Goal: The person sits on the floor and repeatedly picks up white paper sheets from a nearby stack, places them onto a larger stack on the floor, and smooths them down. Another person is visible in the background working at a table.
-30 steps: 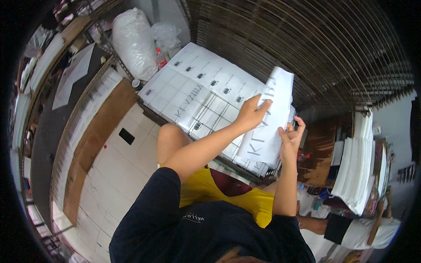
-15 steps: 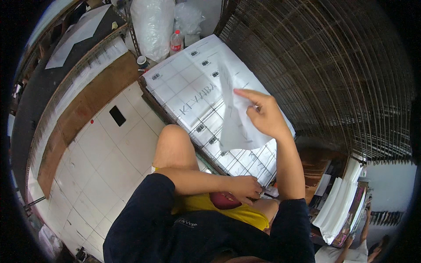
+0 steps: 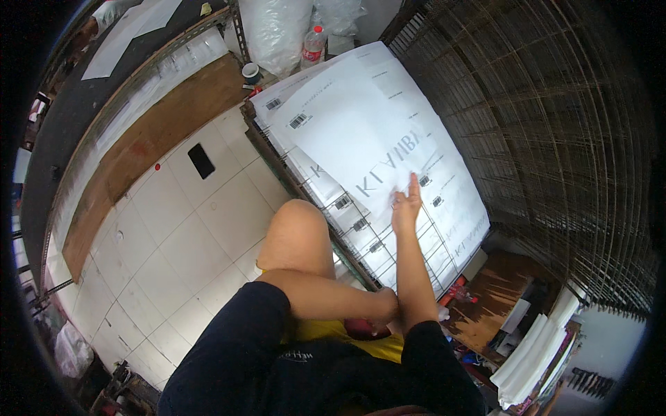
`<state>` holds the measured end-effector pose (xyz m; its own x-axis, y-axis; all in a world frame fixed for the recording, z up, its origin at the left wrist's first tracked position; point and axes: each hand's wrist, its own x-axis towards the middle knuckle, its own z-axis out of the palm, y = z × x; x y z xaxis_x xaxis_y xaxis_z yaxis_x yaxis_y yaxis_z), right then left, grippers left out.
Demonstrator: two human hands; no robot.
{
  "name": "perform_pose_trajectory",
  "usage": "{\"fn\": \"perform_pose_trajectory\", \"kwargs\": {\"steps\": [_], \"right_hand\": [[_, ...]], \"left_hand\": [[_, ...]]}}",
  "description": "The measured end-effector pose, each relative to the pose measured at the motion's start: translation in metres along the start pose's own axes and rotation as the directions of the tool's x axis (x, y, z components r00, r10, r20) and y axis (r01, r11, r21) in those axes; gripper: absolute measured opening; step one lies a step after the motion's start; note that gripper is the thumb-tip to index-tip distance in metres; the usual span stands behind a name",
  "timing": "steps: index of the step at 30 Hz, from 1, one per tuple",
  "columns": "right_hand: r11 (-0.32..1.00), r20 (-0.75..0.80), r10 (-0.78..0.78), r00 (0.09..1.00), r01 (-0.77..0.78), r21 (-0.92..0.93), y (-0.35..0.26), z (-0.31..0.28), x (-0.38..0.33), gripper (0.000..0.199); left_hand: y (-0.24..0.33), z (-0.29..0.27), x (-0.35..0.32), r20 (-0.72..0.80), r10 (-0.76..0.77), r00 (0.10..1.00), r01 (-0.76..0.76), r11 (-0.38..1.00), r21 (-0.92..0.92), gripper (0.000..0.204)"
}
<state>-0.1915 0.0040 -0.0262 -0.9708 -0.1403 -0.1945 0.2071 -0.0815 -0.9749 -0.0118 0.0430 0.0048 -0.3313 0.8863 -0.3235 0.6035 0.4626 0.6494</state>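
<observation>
A thin white printed sheet (image 3: 340, 132) lies at a slant over other printed sheets (image 3: 416, 118) on a wire drying rack (image 3: 433, 225) in front of me. It has large dark lettering and a small barcode-like block. My right hand (image 3: 408, 201) is at the sheet's near right edge, with its index finger stretched forward and its thumb apart from it. Low in front of my body, my left hand (image 3: 383, 305) is bent inward beside my right forearm. That forearm covers part of it, and its fingers do not show clearly.
Raised wire racks (image 3: 527, 104) lean over the work from the right. Beyond the sheets stand a red-capped bottle (image 3: 313, 47), a small cup (image 3: 251, 72) and clear plastic bags (image 3: 277, 31). A phone (image 3: 202, 161) lies on the tiled floor (image 3: 187, 229); a dark bench (image 3: 69, 132) runs along the left.
The sheet, raised and curled by my right hand before, now lies flat across the others. My right hand has come lower and nearer. My left hand has drawn against the right forearm.
</observation>
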Motion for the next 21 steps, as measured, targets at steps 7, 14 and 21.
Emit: {"fn": "perform_pose_trajectory", "kwargs": {"steps": [7, 14, 21], "right_hand": [[0.967, 0.019, 0.108, 0.994, -0.101, -0.233, 0.116, -0.011, -0.013, 0.085], [0.928, 0.051, 0.32, 0.946, -0.302, -0.218, 0.11, 0.002, -0.021, 0.087], [0.949, 0.061, 0.182, 0.981, -0.159, -0.272, 0.136, -0.014, -0.009, 0.085]], "left_hand": [[0.023, -0.047, -0.047, 0.346, 0.066, 0.936, -0.054, 0.998, -0.045, 0.081], [0.013, -0.03, -0.027, 0.363, 0.057, 0.93, -0.031, 0.997, -0.078, 0.096], [0.016, -0.045, -0.025, 0.47, 0.031, 0.882, 0.005, 0.997, -0.075, 0.102]]}}
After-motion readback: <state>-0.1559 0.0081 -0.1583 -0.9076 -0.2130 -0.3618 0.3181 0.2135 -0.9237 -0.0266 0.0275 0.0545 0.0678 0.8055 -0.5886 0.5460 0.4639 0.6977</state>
